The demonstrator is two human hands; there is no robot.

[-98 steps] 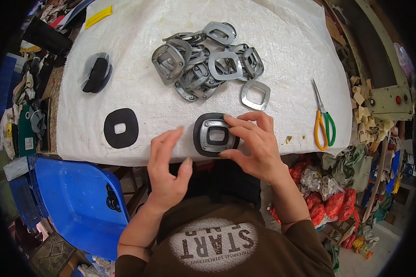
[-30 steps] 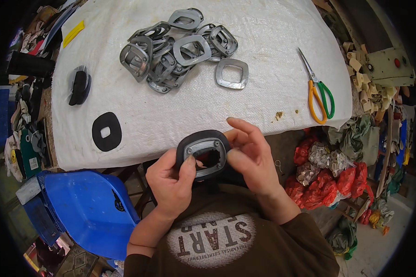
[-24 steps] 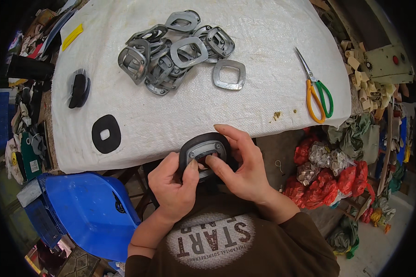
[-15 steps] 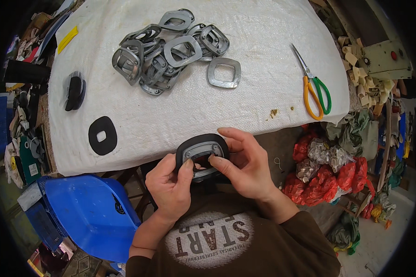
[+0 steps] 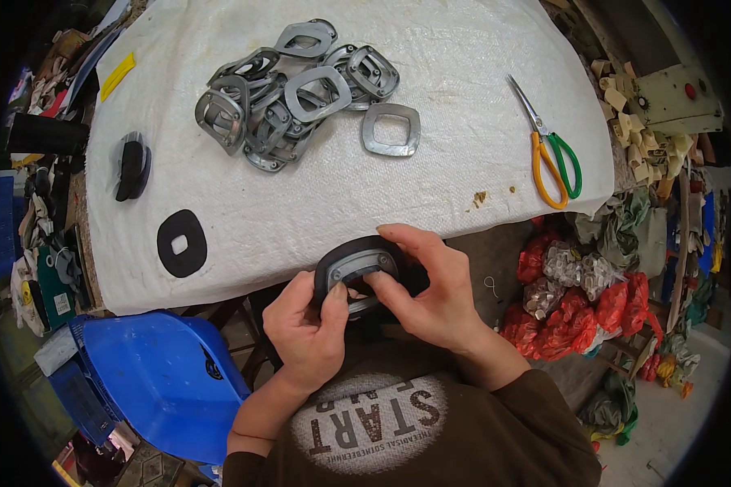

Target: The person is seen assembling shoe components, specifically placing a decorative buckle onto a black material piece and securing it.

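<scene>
Close to my body, at the table's near edge, both hands grip a grey metal frame (image 5: 367, 265) with a black foam pad (image 5: 333, 256) around its outside. My left hand (image 5: 307, 325) pinches the left side, thumb at the inner opening. On the right side, my right hand (image 5: 434, 288) has its thumb in the opening and its index finger stretched over the top edge. The underside is hidden. A flat black pad (image 5: 192, 265) with a small square hole lies on the table to the left. Farther off is a pile of grey metal frames (image 5: 317, 94), with a single frame (image 5: 391, 130) beside it.
Scissors (image 5: 554, 161) with orange and green handles lie on the white-covered table (image 5: 455, 105). Black pads in clear wrap (image 5: 132, 166) and a yellow strip (image 5: 118, 75) are at the left. A blue plastic tub (image 5: 158, 381) stands lower left; red bags (image 5: 568, 321) sit at the right.
My hands and the held frame have shifted slightly right. The frame has tilted a little, and my right thumb reaches further into its opening.
</scene>
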